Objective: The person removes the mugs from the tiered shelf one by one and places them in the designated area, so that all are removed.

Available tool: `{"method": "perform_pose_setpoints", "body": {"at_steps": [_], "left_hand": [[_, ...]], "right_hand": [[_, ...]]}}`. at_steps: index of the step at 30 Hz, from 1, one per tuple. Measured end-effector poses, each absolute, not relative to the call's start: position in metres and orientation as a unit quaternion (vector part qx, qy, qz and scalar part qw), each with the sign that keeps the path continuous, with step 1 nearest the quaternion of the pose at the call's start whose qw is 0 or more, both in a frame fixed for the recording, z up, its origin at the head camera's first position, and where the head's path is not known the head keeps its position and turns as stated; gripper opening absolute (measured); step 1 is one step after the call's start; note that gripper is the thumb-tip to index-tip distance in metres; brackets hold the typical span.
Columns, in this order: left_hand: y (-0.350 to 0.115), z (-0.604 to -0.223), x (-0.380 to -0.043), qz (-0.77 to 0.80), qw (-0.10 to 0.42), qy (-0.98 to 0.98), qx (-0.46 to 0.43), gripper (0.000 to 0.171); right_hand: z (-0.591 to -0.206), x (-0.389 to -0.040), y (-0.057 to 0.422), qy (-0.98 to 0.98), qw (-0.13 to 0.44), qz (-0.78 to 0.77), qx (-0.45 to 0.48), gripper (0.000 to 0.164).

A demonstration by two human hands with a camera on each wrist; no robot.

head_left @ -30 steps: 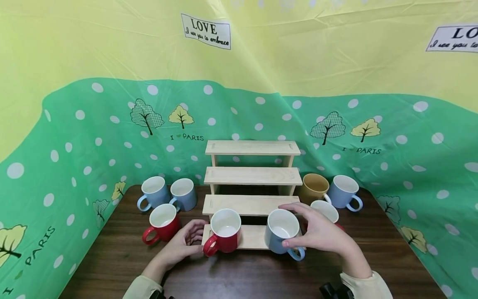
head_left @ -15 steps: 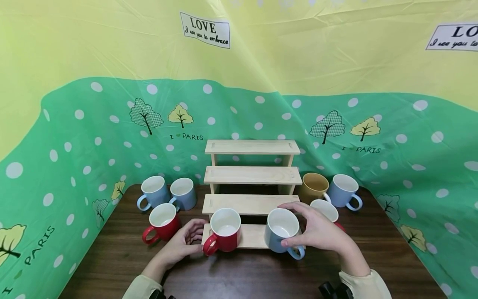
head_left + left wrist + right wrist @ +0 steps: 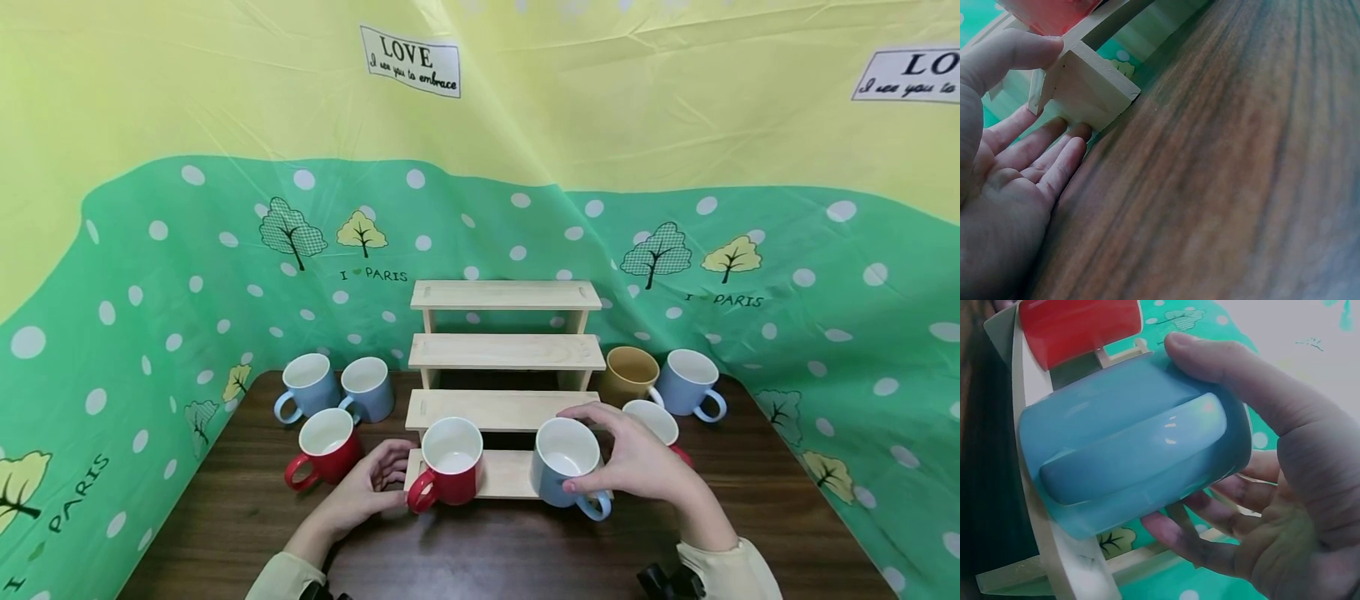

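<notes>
My left hand [image 3: 372, 483] is at the left end of the lowest step of a light wooden stepped shelf [image 3: 501, 411], holding that end. In the left wrist view, its thumb lies at the board's edge and its fingers [image 3: 1029, 150] bend around the end support. A red mug [image 3: 453, 463] stands upright on this step, handle towards the front left. On the step's right part, a light blue mug [image 3: 557, 473] is held in my right hand [image 3: 637, 458]. The right wrist view shows the thumb on one side of the blue mug near its rim, fingers on the other, handle between.
At the left on the dark wooden table [image 3: 465, 554] stand two blue mugs [image 3: 308, 385] and a red mug [image 3: 327, 446]. To the right are a tan mug [image 3: 628, 377], another blue mug [image 3: 687, 383] and a partly hidden red mug [image 3: 654, 422]. A patterned cloth [image 3: 480, 233] hangs behind.
</notes>
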State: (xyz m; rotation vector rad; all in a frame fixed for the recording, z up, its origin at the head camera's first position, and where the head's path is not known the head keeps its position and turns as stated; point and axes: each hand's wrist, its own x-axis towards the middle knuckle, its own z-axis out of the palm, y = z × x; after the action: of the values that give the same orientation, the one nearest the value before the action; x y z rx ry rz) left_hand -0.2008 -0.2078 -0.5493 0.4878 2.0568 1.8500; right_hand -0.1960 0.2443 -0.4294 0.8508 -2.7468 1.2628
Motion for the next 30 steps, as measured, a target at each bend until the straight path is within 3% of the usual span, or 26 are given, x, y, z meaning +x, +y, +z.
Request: {"method": "perform_pose_setpoints", "body": {"at_steps": [14, 24, 30], "left_hand": [[-0.207, -0.55, -0.201, 0.651, 0.167, 0.722, 0.167, 0.071], [-0.207, -0.549, -0.199, 0.65, 0.168, 0.723, 0.167, 0.072], [-0.207, -0.549, -0.2, 0.652, 0.169, 0.72, 0.167, 0.072]], "right_hand": [[-0.436, -0.201, 0.246, -0.858, 0.043, 0.413, 0.302, 0.077], [-0.421, -0.195, 0.26, -0.839, 0.059, 0.443, 0.309, 0.079], [-0.411, -0.189, 0.275, -0.837, 0.044, 0.463, 0.288, 0.079]]}}
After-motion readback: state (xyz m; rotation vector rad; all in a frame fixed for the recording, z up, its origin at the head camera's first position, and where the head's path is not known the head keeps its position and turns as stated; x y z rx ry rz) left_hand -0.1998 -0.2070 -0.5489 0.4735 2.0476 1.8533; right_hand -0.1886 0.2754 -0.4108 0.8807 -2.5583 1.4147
